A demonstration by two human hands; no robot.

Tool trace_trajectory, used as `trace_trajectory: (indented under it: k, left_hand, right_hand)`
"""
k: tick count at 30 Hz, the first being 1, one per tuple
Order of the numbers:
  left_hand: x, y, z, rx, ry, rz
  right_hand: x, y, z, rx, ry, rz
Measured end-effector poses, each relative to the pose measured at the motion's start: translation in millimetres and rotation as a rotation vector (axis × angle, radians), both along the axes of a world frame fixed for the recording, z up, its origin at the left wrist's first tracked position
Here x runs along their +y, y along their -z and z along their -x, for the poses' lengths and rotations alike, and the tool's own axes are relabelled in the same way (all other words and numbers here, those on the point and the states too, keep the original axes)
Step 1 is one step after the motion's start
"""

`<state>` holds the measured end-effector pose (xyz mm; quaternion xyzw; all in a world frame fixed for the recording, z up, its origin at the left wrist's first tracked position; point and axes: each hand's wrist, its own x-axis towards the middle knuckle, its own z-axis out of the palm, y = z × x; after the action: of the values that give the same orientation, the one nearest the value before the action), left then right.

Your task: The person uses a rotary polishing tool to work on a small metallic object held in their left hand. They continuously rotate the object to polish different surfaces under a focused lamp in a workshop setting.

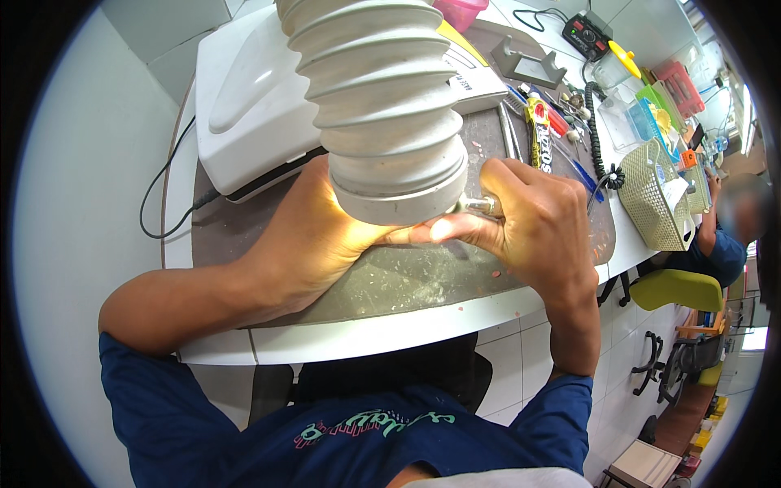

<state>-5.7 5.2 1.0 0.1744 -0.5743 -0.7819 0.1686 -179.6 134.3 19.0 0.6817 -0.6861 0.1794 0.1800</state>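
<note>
A ribbed, off-white hose [382, 98] hangs over the work spot, and its round mouth covers most of what lies between my hands. My left hand [313, 232] reaches in under the mouth from the left, closed; whatever it holds is hidden. From the right, my right hand [537, 215] grips a rotary handpiece [482, 205], of which only a shiny metal part shows. The thumb of that hand meets the left fingers just below the hose mouth. Yellowish light falls on the left hand.
Behind my left arm stands a white machine [256, 98] with a black cable. Hand tools and a yellow tube [538, 134] lie beyond my right hand, near a coiled black cord [596, 130] and control box [587, 36]. A basket [657, 199] stands right; a person [720, 236] sits beyond.
</note>
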Motion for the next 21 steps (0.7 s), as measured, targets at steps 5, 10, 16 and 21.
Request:
trace_trajectory:
  k: [5, 10, 16, 21]
  left_hand:
    - [-0.7, -0.8, -0.1, 0.002, 0.018, 0.014]
    - [0.6, -0.9, 0.1, 0.017, 0.004, -0.005]
    - [-1.2, 1.4, -0.5, -0.008, 0.001, 0.016]
    - [-0.8, 1.4, -1.0, -0.011, -0.001, -0.043]
  right_hand:
    - [-0.9, 2.2, -1.1, -0.084, 0.048, 0.011]
    - [-0.7, 1.4, -1.9, -0.032, 0.004, 0.006]
    - [-0.9, 4.5, 2.9, -0.039, 0.053, 0.036]
    - [-1.7, 4.0, 0.1, -0.011, 0.053, 0.038]
